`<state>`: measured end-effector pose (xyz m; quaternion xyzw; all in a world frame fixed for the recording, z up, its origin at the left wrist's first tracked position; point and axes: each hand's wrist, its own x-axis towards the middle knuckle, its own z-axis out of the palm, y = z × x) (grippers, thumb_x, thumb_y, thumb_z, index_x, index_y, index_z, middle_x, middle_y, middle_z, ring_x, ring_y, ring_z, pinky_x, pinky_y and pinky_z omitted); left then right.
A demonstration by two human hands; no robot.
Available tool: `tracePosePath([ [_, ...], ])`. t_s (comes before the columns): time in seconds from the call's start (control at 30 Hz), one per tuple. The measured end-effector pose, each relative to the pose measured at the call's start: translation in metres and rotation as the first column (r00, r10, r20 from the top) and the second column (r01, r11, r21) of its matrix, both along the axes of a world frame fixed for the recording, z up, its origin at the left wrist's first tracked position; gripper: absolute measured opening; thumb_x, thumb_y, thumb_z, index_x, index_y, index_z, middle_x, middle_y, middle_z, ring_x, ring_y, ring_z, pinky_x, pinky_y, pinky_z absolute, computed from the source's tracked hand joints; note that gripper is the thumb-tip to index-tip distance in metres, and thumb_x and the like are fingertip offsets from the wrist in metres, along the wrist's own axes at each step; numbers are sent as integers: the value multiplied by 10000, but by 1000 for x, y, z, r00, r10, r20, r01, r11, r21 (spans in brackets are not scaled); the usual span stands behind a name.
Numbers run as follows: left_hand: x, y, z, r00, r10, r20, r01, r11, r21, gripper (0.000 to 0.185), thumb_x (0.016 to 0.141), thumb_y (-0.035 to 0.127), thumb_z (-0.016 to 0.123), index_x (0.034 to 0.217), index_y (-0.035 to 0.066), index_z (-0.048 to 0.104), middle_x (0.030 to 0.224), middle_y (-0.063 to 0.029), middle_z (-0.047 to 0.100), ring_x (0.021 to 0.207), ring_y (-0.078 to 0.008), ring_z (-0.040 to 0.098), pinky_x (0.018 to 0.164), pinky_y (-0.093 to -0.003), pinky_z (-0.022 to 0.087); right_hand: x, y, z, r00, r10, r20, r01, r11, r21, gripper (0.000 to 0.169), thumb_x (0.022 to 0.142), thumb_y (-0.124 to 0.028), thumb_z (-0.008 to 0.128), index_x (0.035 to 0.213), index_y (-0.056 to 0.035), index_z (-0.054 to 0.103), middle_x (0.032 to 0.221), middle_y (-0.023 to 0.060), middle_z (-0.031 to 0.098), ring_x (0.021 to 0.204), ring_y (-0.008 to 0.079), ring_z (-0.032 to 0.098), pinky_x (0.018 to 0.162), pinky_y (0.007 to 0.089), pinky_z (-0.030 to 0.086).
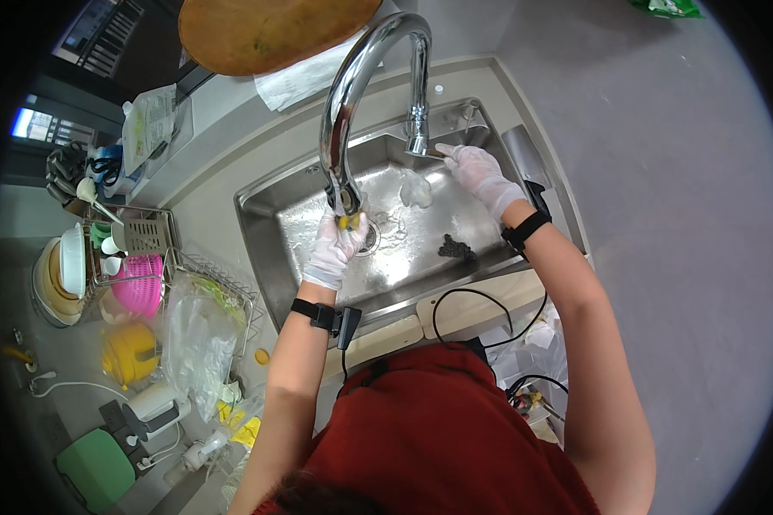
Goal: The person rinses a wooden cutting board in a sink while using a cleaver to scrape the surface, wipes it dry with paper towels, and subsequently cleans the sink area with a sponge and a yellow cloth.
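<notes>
Both hands wear thin whitish disposable gloves over a stainless steel sink. My left hand holds a yellow and green item under the spout end of the chrome faucet, near the drain; the faucet partly covers the item. My right hand is at the faucet's base, its fingers by the small handle; how firmly they grip it is unclear. A translucent whitish item and a dark wire-like scrubber lie on the sink floor.
On the left stand a wire dish rack with a pink colander, a clear plastic bag, a yellow container and a white hand mixer. A round wooden board lies behind the sink. A black cable loops near the front edge.
</notes>
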<state>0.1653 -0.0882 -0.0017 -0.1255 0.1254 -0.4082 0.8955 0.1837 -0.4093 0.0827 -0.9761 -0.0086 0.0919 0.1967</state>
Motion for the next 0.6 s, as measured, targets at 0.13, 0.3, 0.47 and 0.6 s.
tracePosePath([
  [0.13, 1, -31, 71, 999, 9, -40, 13, 864, 503, 476, 1000, 287, 498, 1377, -1, 458, 1371, -283, 460, 1235, -411, 502, 1008, -484, 500, -4, -2, -9, 990, -6, 139, 12, 999, -46, 333, 944, -293, 525, 1228, -153, 625, 1014, 111, 695, 951, 309, 656, 827, 429, 513],
  [0.3, 5, -32, 58, 996, -18, -91, 36, 980, 195, 400, 1003, 224, 487, 1287, -56, 527, 1350, -271, 490, 1189, -390, 541, 969, -425, 536, -3, -8, -13, 978, -3, 209, 39, 985, -166, 293, 938, -308, 547, 1161, -144, 643, 957, 89, 707, 898, 283, 676, 738, 422, 534],
  [0.47, 7, -31, 55, 999, 4, 48, -27, 867, 498, 386, 1007, 205, 509, 1293, -53, 525, 1069, -141, 616, 814, -185, 627, 687, -264, 564, 7, -15, -10, 966, -202, 160, 212, 976, -49, 426, 923, -403, 565, 1244, -129, 621, 1044, 113, 703, 985, 301, 661, 836, 409, 514],
  [0.6, -2, -17, 50, 938, -120, 326, -201, 578, 791, 327, 1009, 160, 471, 1274, -22, 532, 832, -14, 570, 666, -126, 577, 512, -206, 488, -10, -24, -29, 925, -381, -19, 379, 914, 144, 503, 898, -474, 596, 1241, -109, 633, 1128, 163, 674, 1044, 344, 634, 912, 413, 487],
])
